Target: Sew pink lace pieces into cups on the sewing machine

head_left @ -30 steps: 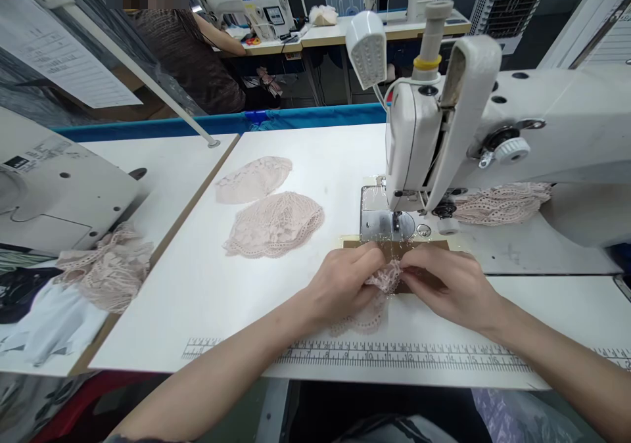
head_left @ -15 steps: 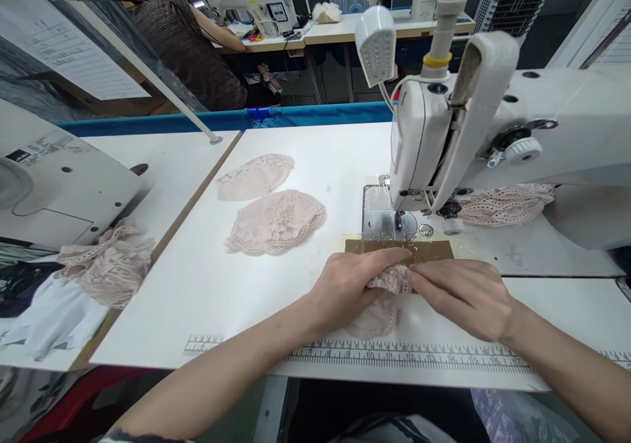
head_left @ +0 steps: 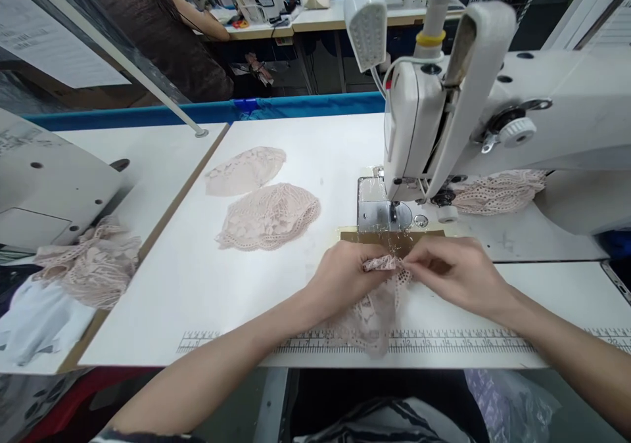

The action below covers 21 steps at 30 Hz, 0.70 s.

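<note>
Pale pink lace fabric point(head_left: 372, 315) hangs from my hands in front of the sewing machine point(head_left: 419, 127), its lower part blurred over the printed ruler. My left hand point(head_left: 345, 275) is closed on its gathered edge, which shows folded between thumb and fingers. With thumb and fingertips together, my right hand point(head_left: 453, 269) pinches the same edge at its right end. The brown strip point(head_left: 379, 238) on the table lies just beyond both hands, below the metal needle plate point(head_left: 372, 216). Thin threads trail near the fingertips.
Two lace pieces point(head_left: 269, 216) lie flat on the white table, left of the needle. More lace point(head_left: 497, 193) is bunched under the machine arm. Another lace heap point(head_left: 98, 265) and white cloth point(head_left: 44, 315) rest at far left. A person point(head_left: 158, 42) sits beyond the blue edge point(head_left: 305, 104).
The lace has been drawn together into a narrow fold at my fingers, and its loose part hangs lower. My right hand's fingers have shifted into a pinch. The whole view has moved slightly.
</note>
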Tool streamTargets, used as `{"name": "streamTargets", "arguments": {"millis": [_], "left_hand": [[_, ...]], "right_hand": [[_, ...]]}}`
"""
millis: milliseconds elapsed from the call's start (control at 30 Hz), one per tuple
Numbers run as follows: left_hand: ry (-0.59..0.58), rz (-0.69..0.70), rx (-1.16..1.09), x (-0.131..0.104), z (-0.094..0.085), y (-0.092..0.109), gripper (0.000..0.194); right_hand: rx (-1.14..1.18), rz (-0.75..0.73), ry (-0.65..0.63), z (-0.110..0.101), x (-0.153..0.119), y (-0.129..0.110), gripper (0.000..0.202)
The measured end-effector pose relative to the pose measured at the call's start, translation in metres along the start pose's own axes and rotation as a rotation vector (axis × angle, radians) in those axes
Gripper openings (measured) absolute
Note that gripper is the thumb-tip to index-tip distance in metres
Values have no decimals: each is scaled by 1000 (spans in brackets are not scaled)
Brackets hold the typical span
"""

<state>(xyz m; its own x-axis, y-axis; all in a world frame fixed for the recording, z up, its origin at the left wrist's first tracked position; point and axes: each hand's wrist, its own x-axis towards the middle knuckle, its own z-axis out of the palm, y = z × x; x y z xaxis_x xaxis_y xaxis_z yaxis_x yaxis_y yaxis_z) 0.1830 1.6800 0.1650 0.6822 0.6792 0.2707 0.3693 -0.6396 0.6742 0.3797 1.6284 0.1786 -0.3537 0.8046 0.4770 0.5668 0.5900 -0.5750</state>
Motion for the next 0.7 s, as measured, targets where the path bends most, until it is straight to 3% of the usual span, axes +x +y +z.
{"name": "streamTargets", "arguments": {"millis": [133, 300, 367, 433, 533, 700], "left_hand": [[133, 70, 374, 2, 12, -8, 17], [275, 63, 482, 5, 15, -6, 49], [369, 179, 606, 6, 14, -4, 52], [416, 326, 734, 3, 14, -2, 41], [340, 460, 863, -4, 16, 2, 23], [193, 472, 991, -17, 18, 7, 30]], "right_hand": [[-22, 287, -50, 5, 8, 5, 13], [-320, 307, -9, 11, 12, 15, 13], [-398, 318, -1, 12, 14, 17, 11], [-431, 335, 5, 13, 16, 18, 9], [-376, 390, -1, 13, 19, 18, 9], [-330, 415, 6, 12, 21, 18, 13]]}}
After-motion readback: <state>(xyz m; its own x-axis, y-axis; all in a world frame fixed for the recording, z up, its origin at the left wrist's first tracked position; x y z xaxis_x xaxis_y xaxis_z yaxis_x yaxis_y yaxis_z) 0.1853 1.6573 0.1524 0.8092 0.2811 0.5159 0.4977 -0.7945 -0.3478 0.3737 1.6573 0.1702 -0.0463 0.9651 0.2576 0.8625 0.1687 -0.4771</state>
